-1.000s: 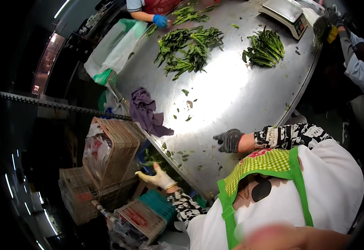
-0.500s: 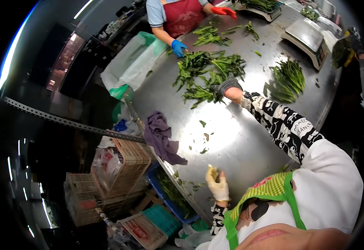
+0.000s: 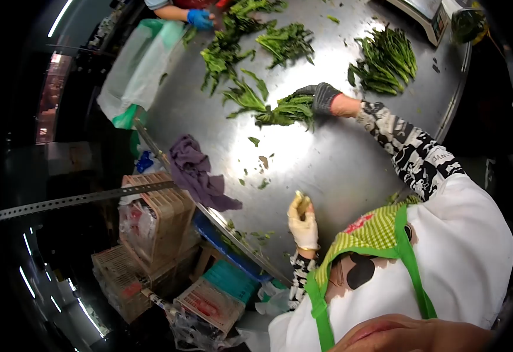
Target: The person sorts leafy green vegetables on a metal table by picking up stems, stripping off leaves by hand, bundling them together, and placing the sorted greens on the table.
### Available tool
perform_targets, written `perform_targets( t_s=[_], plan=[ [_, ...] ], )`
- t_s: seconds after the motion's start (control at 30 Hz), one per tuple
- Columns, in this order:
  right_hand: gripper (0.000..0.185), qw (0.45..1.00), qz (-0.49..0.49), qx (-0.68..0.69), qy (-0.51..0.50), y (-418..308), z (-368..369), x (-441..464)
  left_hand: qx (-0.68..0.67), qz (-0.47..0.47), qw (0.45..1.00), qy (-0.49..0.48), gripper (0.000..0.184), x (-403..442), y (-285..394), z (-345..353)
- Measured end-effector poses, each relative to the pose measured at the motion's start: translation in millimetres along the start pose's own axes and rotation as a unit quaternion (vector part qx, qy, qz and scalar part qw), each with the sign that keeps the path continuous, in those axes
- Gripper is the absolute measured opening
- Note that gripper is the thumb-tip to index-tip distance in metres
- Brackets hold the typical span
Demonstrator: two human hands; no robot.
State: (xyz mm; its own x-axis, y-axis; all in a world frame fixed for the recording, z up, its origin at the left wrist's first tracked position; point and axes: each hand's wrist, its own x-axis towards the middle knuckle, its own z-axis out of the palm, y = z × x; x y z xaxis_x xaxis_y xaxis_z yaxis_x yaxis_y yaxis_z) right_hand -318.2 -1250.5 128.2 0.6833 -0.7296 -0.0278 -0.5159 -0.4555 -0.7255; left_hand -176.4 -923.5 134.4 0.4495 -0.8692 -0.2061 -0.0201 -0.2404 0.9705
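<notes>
My right hand (image 3: pixel 324 98), in a dark grey glove, is closed on a bunch of leafy greens (image 3: pixel 291 111) lying on the metal table (image 3: pixel 338 158). Touching that bunch on its left are some loose leafy stems (image 3: pixel 246 97). My left hand (image 3: pixel 302 223) wears a whitish glove with yellowish fingertips. It hovers near the table's front edge, fingers loosely curled and apart from the thumb, holding nothing. Small leaf scraps (image 3: pixel 263 162) lie between my two hands. To the right of my right hand is a neat bundle of greens (image 3: pixel 385 58).
More greens (image 3: pixel 224 56) lie toward a co-worker's blue-gloved hand (image 3: pixel 200 19). A scale (image 3: pixel 423 14) stands at the far right. A purple cloth (image 3: pixel 195 170) hangs over the left edge, near a lined bin (image 3: pixel 142 70), plastic crates (image 3: pixel 156 217) and a blue tub (image 3: pixel 221 243).
My right hand has drawn a bunch of greens out of the pile, toward me. My left hand stays low near the edge. The view has shifted, and the co-worker now shows less.
</notes>
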Motion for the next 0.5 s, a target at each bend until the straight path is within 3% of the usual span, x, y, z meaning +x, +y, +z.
perform_targets(
  t_s=[0.03,0.1,0.13,0.17,0.27,0.33,0.4,0.43,0.47,0.5],
  plan=[
    [0.052,0.996,-0.053,0.066,-0.018,-7,-8,-22,0.033,-0.004,0.999,0.014,0.034,2,10,2],
    [0.051,0.982,-0.035,0.177,-0.05,-23,-18,-58,0.131,0.064,0.989,0.024,0.034,12,12,2],
    [0.051,0.974,0.03,0.215,-0.065,-24,-17,-69,0.107,0.099,0.989,0.026,0.037,20,9,3],
    [0.05,0.96,0.095,0.252,-0.081,-28,-17,-80,0.197,0.145,0.969,0.028,0.046,25,27,6],
    [0.055,0.946,0.128,0.274,-0.117,-50,-23,-102,0.276,0.284,0.918,-0.015,0.07,47,63,18],
    [0.056,0.955,0.057,0.27,-0.108,-57,-20,-107,0.256,0.334,0.904,-0.077,0.073,63,80,31],
    [0.054,0.957,0.004,0.278,-0.079,-70,-15,-114,0.238,0.255,0.928,-0.129,0.076,63,59,35],
    [0.055,0.96,0.051,0.272,-0.038,-79,-9,-116,0.168,0.227,0.953,-0.113,0.068,62,55,39],
    [0.057,0.953,0.074,0.292,0.012,-85,-10,-115,-0.064,0.026,0.99,-0.124,0.049,60,37,45],
    [0.057,0.931,0.101,0.349,0.026,-86,-15,-118,-0.21,-0.075,0.968,-0.118,0.041,60,43,44]
  ],
)
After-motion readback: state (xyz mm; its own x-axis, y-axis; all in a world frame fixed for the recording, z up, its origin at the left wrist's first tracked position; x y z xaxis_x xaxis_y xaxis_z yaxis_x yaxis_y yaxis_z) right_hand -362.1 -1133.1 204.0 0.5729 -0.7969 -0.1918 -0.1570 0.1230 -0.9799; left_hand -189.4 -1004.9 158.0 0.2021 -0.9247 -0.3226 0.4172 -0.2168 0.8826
